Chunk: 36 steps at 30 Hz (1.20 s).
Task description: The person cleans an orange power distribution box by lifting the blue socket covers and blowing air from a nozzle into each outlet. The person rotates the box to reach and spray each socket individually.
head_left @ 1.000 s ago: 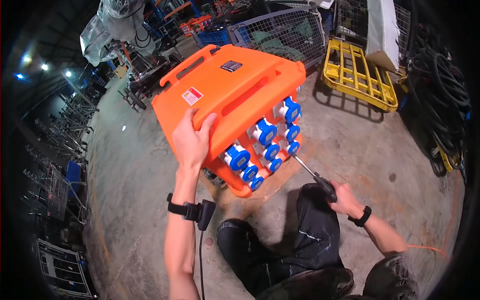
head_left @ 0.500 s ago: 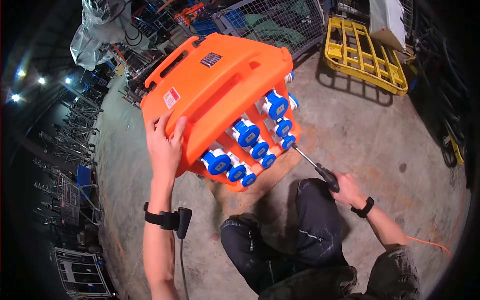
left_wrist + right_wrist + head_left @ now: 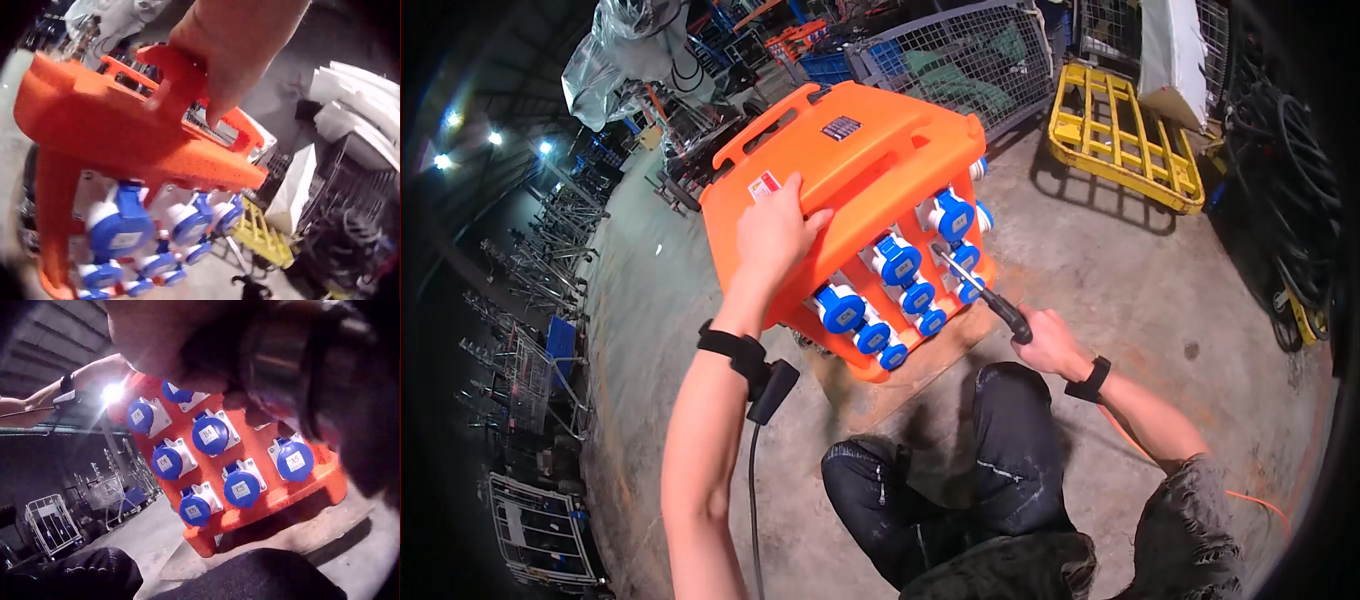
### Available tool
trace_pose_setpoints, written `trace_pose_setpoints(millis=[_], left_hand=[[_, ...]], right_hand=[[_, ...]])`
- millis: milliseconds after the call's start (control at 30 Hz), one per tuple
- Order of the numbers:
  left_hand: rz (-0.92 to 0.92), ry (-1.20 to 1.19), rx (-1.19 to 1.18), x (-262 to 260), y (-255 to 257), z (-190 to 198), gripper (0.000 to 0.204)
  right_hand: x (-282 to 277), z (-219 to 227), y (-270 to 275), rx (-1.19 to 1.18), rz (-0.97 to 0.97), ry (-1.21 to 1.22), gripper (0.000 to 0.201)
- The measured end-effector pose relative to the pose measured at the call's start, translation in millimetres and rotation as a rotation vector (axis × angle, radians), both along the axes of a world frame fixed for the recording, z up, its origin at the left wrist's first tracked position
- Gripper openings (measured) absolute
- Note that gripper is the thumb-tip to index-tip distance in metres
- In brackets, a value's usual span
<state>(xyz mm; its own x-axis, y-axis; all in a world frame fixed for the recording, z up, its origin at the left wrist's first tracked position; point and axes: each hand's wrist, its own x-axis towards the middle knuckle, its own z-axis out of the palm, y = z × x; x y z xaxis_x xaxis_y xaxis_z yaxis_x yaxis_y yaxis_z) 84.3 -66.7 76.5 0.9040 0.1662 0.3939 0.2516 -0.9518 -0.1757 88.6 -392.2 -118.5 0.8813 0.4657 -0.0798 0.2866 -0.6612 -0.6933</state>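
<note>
An orange power distribution box (image 3: pixel 900 110) stands tilted in view, its front lined with blue-capped sockets (image 3: pixel 897 262) on white plates. My left hand (image 3: pixel 772 235) grips the near left part of its top, thumb and fingers either side of a raised orange edge. In my right hand (image 3: pixel 1048 345) is a screwdriver (image 3: pixel 1006 316), held by its black handle. Its metal shaft crosses in front of the right-hand socket column, with the tip right at a white plate between the upper and middle sockets. Labelled caps such as B4 (image 3: pixel 210 435) show in the right wrist view; there the tip is hidden.
Under the box is a brown board (image 3: pixel 880 405) on the concrete floor. A yellow metal frame (image 3: pixel 1125 140) lies behind to the right, near piled black cables (image 3: pixel 1290 220). An orange cord (image 3: pixel 1260 505) runs along the floor at right. My knees (image 3: pixel 1015 410) are close before the box.
My right hand has moved up and left, taking the screwdriver tip from the lowest right socket to higher on that column. My left hand has shifted slightly on the box's top.
</note>
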Motion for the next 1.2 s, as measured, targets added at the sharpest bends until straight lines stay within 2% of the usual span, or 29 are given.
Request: trace_pose_setpoints(millis=[233, 300, 467, 533, 600, 667, 767, 900, 1000, 1200], left_hand=[[-0.007, -0.025, 0.018, -4, 4, -2, 0.055], [-0.028, -0.048, -0.008, -4, 6, -2, 0.051], [-0.075, -0.108, -0.037, -7, 11, -3, 0.045], [-0.078, -0.106, -0.040, -7, 15, -7, 0.044], [-0.125, -0.151, -0.020, -7, 18, -10, 0.046], [-0.092, -0.139, -0.011, -8, 14, -6, 0.047], [-0.047, -0.123, 0.050, -7, 11, -9, 0.047], [-0.050, -0.146, 0.118, -7, 11, -11, 0.046], [-0.105, -0.199, 0.111, -8, 14, -14, 0.046], [-0.091, -0.195, 0.064, -12, 7, -12, 0.041]], right_hand=[[-26, 17, -2, -0.024, 0.009, -0.031, 0.027], [-34, 15, 0, -0.037, 0.045, -0.017, 0.027], [-51, 1, 2, -0.098, 0.232, -0.174, 0.029], [-59, 7, -1, -0.047, 0.267, -0.178, 0.026], [-57, 4, -1, -0.011, 0.282, -0.150, 0.026], [-53, -4, 2, 0.105, 0.239, -0.158, 0.024], [-43, 1, 18, -0.032, 0.225, -0.046, 0.024], [-36, 1, 38, -0.038, 0.322, -0.092, 0.030], [-38, 9, 49, -0.020, 0.340, -0.084, 0.031], [-47, -2, 49, -0.016, 0.353, -0.105, 0.032]])
